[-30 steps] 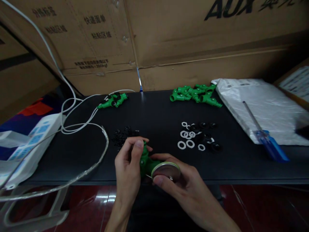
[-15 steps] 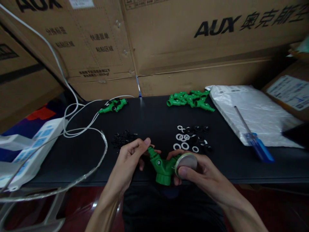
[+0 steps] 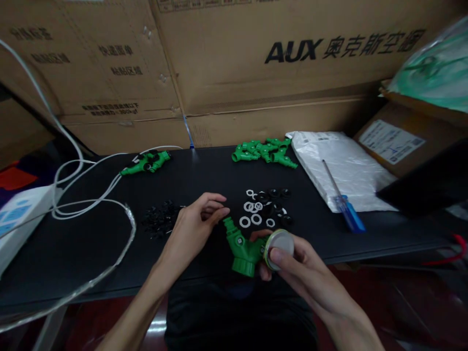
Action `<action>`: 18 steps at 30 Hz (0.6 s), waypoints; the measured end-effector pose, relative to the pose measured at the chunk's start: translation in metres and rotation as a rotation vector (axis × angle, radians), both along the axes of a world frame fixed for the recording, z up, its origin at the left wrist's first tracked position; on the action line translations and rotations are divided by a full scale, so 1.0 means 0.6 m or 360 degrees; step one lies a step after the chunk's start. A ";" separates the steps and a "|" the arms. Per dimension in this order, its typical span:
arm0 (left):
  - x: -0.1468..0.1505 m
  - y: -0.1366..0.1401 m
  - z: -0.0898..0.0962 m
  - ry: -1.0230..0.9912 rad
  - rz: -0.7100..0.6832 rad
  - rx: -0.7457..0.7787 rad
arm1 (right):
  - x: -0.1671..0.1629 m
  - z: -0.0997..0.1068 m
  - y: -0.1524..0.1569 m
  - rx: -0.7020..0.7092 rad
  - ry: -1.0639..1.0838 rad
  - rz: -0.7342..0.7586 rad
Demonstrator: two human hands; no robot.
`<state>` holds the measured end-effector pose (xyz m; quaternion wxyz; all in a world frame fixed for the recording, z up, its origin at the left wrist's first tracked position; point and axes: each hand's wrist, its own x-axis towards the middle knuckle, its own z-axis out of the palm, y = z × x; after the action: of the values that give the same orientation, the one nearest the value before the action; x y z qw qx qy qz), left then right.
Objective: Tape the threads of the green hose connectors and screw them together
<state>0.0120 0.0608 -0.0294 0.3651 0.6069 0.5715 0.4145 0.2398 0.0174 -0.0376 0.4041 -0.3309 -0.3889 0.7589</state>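
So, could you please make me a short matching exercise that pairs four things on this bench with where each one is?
Things
1. green Y-shaped fitting
2. screwdriver
3. small black parts
4. white rings

Places
A. lying partly on the white package
B. beside the black round pieces
C. held in the right hand
D. in a loose pile beside the left hand

Right pairs: 1-C, 2-A, 3-D, 4-B
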 end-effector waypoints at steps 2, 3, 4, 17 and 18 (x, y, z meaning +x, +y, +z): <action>0.015 0.019 0.005 0.0070 -0.0133 0.0030 | 0.009 0.001 -0.005 -0.0011 0.0020 -0.0132; 0.023 0.027 0.008 0.0128 -0.0194 0.0037 | 0.012 0.001 -0.007 -0.0016 0.0033 -0.0192; 0.031 0.035 0.010 0.0204 -0.0241 0.0057 | 0.015 0.000 -0.007 -0.0023 0.0045 -0.0247; 0.025 -0.045 0.042 0.0459 -0.0018 0.0561 | 0.015 -0.010 -0.006 -0.0061 0.0141 -0.0305; 0.023 -0.064 0.045 0.0486 -0.0060 0.0633 | 0.011 -0.008 -0.004 -0.0043 0.0163 -0.0267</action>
<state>0.0258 0.0225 -0.0024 0.1556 0.7330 0.5159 0.4153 0.2466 0.0148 -0.0424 0.4810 -0.3285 -0.3284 0.7435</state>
